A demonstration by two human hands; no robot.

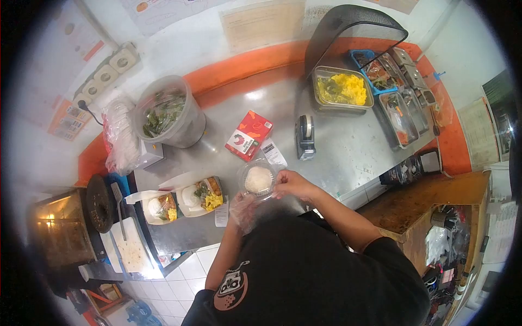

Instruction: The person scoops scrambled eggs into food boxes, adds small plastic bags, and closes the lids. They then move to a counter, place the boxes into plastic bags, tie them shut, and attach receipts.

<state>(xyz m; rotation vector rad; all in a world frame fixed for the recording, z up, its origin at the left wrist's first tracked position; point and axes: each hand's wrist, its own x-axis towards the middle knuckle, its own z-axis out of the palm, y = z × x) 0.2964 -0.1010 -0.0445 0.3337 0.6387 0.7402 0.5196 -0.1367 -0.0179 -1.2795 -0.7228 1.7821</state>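
Observation:
A round clear plastic bowl [243, 175] with a mound of white rice [258, 180] is between my two hands at the near edge of the steel table. My left hand [244, 211], in a clear plastic glove, holds the bowl's lower left side. My right hand [293, 185] is bare and pinches its right rim. Just beyond lies a red and white printed box [249, 136], with a paper slip [273, 152] beside it. To the left, two open paper boxes [156, 199] hold rice, yellow egg and other food.
A tape dispenser [305, 137] stands right of the red box. Farther back are a container of yellow food [342, 89] and several ingredient trays [399, 118]. A large tub of greens [168, 111] is at back left. A white cutting board [129, 244] lies at left.

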